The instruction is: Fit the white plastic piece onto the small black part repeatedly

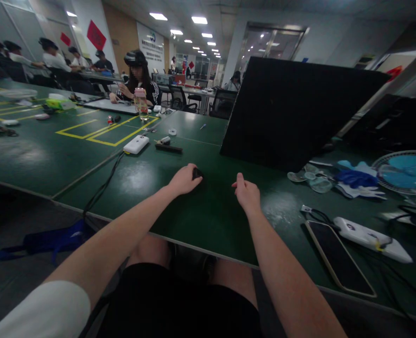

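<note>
My left hand (185, 180) rests low over the green table (208, 206), its fingers closed around a small black object (197, 174). Only part of that object shows past the fingers, so its kind is unclear. To the right, my right hand (248, 193) is held above the table with the thumb up and the fingers curled in. Whatever it may hold is hidden or too small to see. A gap separates the two hands. Beyond the left hand lie a dark bar-shaped piece (168, 148) and a roll of white tape (172, 132).
A large black panel (292, 112) stands behind my right hand. At right are a phone (340, 256), a white power strip (372, 239), gloves (358, 178), goggles (317, 180) and a blue fan (405, 171). A white power bank (136, 144) lies left; a person (139, 80) sits across.
</note>
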{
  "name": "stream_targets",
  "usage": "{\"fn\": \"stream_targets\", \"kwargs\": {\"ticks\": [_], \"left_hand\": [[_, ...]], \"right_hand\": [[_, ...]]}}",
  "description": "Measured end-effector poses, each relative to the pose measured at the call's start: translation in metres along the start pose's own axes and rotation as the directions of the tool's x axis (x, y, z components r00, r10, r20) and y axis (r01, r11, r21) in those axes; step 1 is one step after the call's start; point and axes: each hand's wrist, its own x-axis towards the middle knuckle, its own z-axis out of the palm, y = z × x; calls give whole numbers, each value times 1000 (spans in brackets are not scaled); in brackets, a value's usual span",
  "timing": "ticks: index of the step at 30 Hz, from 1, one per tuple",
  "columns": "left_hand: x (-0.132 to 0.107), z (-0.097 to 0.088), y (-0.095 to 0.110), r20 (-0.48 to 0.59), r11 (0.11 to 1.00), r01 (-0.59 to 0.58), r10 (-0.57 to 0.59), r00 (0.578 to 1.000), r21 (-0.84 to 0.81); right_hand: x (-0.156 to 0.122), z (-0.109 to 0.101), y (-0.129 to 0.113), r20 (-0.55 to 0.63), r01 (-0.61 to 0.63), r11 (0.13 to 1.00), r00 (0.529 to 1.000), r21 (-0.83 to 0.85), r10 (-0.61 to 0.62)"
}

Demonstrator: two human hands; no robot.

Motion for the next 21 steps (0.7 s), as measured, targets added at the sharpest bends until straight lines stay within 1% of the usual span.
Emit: {"fn": "stream_targets", "kwargs": {"ticks": [2,4,6,7,9,11,13,14,15,17,19,21], "left_hand": [[-8,14,30,70,992,-123,123,990,-9],[-17,25,58,145,972,-231,234,961,-41],[-25,35,82,218,957,-272,287,933,-97],[-29,39,92,251,951,-281,305,919,-127],[-35,46,108,293,939,-296,336,895,-174],[-38,49,116,298,926,-323,370,880,-197],[-39,46,116,263,912,-359,402,877,-196],[-38,41,113,225,908,-375,412,883,-188],[-37,35,107,170,906,-384,412,895,-177],[-32,19,89,9,917,-369,374,927,-153],[-26,1,63,-174,945,-291,265,949,-149],[-21,-13,37,-297,975,-146,92,950,-167]], "right_hand": [[2,0,3,-73,-2,999,997,54,6],[4,1,6,-156,-3,996,988,92,17],[6,2,9,-212,-9,994,977,109,32],[8,2,10,-221,-8,994,975,111,33],[10,3,12,-204,2,995,979,104,19],[12,3,13,-166,5,995,986,97,11],[13,4,14,-156,-4,993,987,118,22],[14,4,15,-166,-10,990,986,142,33],[15,4,16,-174,-12,987,984,162,40],[14,4,15,-165,2,988,986,152,24],[11,4,13,-87,45,998,995,42,-41],[6,7,7,32,123,986,992,-112,-120]]}}
